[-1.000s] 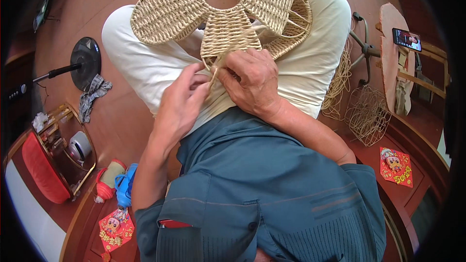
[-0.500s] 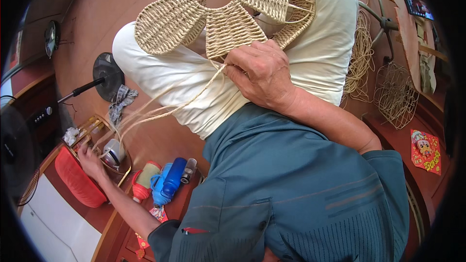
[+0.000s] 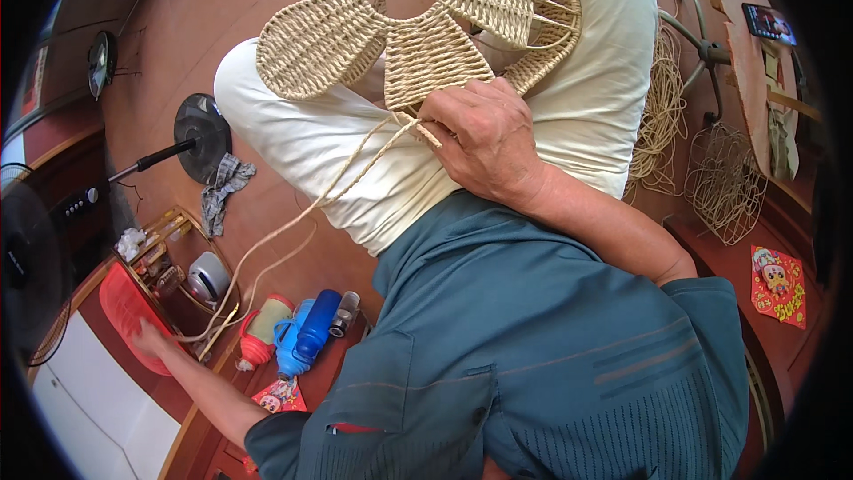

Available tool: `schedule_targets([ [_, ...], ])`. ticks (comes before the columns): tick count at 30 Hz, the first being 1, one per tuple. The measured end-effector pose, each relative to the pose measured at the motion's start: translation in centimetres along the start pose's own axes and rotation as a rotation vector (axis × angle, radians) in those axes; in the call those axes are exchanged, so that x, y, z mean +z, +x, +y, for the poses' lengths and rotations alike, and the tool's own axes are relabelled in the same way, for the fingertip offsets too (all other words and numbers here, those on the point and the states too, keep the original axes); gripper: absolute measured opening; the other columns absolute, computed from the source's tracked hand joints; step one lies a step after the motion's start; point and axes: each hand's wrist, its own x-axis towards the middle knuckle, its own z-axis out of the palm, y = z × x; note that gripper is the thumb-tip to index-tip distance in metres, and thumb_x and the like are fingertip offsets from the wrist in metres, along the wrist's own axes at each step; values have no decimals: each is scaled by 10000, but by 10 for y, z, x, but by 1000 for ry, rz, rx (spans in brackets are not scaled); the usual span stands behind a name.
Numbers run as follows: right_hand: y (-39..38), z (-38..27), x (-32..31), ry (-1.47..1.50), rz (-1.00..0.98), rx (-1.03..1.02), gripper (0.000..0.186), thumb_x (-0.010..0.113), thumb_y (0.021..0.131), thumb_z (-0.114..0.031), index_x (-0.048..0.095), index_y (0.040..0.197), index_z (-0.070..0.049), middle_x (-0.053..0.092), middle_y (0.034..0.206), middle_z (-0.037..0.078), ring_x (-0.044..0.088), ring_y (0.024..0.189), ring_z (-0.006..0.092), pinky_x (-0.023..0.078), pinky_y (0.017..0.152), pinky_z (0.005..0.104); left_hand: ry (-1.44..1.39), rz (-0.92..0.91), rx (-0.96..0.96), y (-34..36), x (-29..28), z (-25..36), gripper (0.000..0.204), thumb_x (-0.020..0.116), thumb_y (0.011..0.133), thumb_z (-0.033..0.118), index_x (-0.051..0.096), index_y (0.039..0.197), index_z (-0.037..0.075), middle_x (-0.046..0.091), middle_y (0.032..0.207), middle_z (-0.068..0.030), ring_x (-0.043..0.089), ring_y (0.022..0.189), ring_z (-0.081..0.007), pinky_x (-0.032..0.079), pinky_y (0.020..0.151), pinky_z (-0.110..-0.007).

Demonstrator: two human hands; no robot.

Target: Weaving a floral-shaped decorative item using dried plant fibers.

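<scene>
Head view: yellow-lettered red paper (image 3: pixel 778 287) right of woven flower (image 3: pixel 433 49).

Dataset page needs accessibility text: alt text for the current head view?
A person's right hand grips the lower petal of a flower-shaped woven piece on their lap. Pale cord runs from it toward the blurred left hand, outstretched by a rounded red object.

Tan woven flower basket (image 3: pixel 434 58) chilling on the lap (image 3: pixel 609 80), bare ribs (image 3: pixel 551 18) poking out the right petal (image 3: pixel 493 0), saggy pale cord (image 3: pixel 325 201) trailing left.
</scene>
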Motion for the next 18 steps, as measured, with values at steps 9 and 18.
schedule_targets([
  [9, -3, 2, -3, -64, 18, 24, 114, 795, 900, -164, 681, 893, -155, 666, 784, 1, 646, 756, 240, 446, 749, 410, -727, -723, 1209, -460, -102, 378, 310, 688, 1008, 14, 761, 1308, 38, 761, 1214, -156, 709, 1156, -333, 530, 1042, -444],
  [18, -1, -2, -4, -28, -4, 30, 138, 796, 903, -178, 665, 872, -145, 673, 789, 13, 651, 754, 249, 449, 748, 415, -555, -687, 1316, -497, -42, 339, 349, 607, 1067, 78, 737, 1391, 89, 767, 1087, -105, 717, 935, -319, 563, 860, -470],
])
